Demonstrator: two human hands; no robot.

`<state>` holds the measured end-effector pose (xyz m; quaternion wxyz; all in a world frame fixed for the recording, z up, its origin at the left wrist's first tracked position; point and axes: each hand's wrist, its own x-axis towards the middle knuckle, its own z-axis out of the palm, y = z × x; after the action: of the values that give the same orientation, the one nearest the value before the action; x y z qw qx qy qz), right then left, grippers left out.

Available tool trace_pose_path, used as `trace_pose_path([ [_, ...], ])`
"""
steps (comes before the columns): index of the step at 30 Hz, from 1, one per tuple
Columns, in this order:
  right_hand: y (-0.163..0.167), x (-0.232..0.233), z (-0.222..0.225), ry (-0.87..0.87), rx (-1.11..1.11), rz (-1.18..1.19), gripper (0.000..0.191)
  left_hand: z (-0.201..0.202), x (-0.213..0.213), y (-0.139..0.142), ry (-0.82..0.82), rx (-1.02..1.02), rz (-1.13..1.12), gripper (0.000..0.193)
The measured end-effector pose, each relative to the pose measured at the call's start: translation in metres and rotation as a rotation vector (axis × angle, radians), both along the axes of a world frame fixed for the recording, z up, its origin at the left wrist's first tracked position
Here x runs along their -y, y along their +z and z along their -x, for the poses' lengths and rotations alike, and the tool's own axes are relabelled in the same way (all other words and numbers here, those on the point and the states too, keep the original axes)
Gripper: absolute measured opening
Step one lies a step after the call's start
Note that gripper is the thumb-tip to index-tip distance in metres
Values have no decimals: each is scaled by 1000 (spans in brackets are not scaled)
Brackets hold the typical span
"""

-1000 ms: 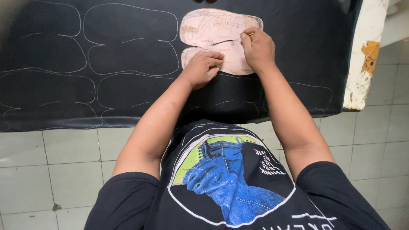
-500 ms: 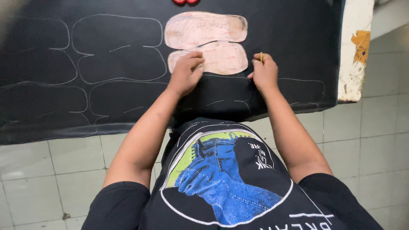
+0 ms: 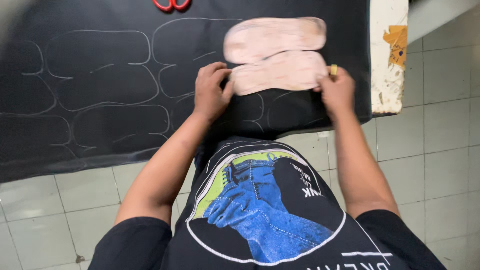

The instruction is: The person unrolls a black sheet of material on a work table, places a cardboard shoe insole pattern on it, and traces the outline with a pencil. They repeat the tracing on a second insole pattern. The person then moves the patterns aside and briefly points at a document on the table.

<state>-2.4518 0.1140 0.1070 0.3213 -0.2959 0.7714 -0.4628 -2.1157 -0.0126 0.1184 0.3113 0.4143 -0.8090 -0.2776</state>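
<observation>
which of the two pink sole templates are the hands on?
The nearer template: left hand and right hand touch its ends. The farther template lies untouched.

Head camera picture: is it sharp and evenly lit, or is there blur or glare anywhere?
In the head view, the top left corner of the black sheet smears into a soft grey blur; the light is flat, without hard shadows or glare; the left hand, right hand and the pink sole-shaped template look slightly soft; the red scissors are cut off by the top edge.
</observation>
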Motion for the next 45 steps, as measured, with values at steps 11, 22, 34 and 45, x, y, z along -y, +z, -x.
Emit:
trace_pose_path([
  [11,-41,-45,92,-74,86,87,31,77,-24,-22,27,158,-132,61],
  [22,-42,-51,99,26,-108,33,25,76,-26,-23,-20,190,-128,51],
  [34,-42,-54,100,70,-186,22,29,77,-27,-24,-27,196,-126,50],
  [45,-50,-59,106,109,-153,18,38,75,-26,-28,-20,220,-126,53],
])
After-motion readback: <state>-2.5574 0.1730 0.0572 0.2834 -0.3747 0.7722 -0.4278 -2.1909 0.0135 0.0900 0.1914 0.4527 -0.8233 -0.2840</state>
